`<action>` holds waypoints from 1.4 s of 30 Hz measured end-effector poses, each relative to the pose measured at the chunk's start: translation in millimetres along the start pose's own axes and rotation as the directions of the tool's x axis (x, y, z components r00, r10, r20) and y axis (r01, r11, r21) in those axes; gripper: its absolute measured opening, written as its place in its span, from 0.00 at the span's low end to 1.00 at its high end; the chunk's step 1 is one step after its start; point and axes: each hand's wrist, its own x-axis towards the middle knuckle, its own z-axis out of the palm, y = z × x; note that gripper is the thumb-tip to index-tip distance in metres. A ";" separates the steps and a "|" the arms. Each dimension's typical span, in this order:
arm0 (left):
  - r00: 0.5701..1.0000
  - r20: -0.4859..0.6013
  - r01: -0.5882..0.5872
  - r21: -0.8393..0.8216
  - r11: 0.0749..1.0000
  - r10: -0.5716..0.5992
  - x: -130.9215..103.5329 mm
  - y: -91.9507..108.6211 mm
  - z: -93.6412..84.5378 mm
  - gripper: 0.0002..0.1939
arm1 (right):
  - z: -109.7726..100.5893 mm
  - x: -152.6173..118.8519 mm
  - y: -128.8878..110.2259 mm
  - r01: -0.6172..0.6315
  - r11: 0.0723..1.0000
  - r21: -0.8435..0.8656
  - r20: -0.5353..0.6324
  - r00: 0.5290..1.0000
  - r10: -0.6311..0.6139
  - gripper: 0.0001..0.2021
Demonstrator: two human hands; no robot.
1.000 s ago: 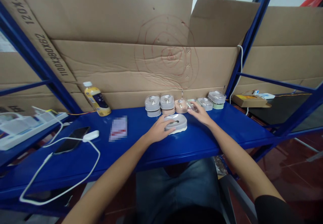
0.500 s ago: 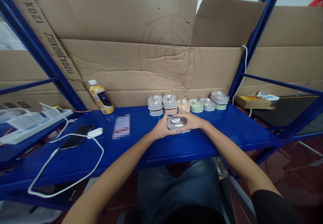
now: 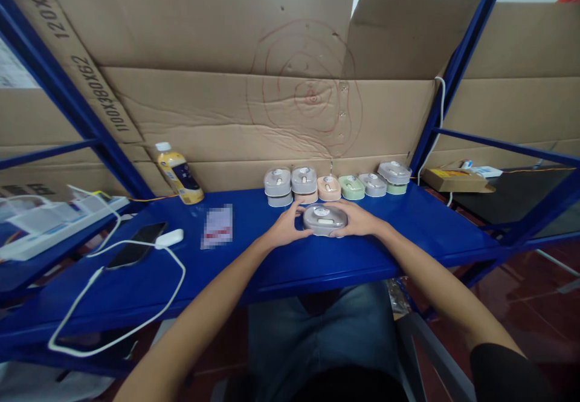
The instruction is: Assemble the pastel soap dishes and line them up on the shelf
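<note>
A grey oval lidded container (image 3: 325,220) sits between my two hands near the middle of the blue table. My left hand (image 3: 286,225) curls round its left end, thumb in front and fingers behind. The right end is gripped by my right hand (image 3: 359,219), its thumb at the front edge. Just behind stand a grey stack (image 3: 278,185), a grey-over-pink stack (image 3: 304,183), a pink container (image 3: 328,188), a green one (image 3: 352,187), a small grey one (image 3: 373,185) and a grey-over-green stack (image 3: 394,175).
On the blue table (image 3: 254,263) at left are a yellow bottle (image 3: 180,175), a blurred card (image 3: 217,226), a phone (image 3: 136,246) and a white cable (image 3: 185,275). A cardboard wall (image 3: 203,112) stands behind; an open carton (image 3: 453,181) lies at right.
The grey container has shifted right and sits squarely over the spot where a pale edge showed beneath it. My right hand has moved right with it; my left hand's fingers are wider apart.
</note>
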 end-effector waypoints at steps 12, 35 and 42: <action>0.994 -0.108 0.004 0.184 0.983 0.016 4.6 -5.2 6.2 0.32 | -87.2 13.8 91.7 -0.761 0.566 -0.318 -0.700 0.591 0.401 0.41; 0.994 -0.103 -0.002 0.210 0.978 0.025 3.0 -5.6 4.6 0.26 | 8.0 68.6 51.5 -0.203 0.870 -0.449 -0.169 0.976 0.141 0.36; 0.995 -0.097 -0.011 0.198 0.980 0.030 4.7 -0.8 4.8 0.25 | 27.2 34.1 -2.8 -0.313 0.865 -0.393 -0.284 0.936 0.209 0.31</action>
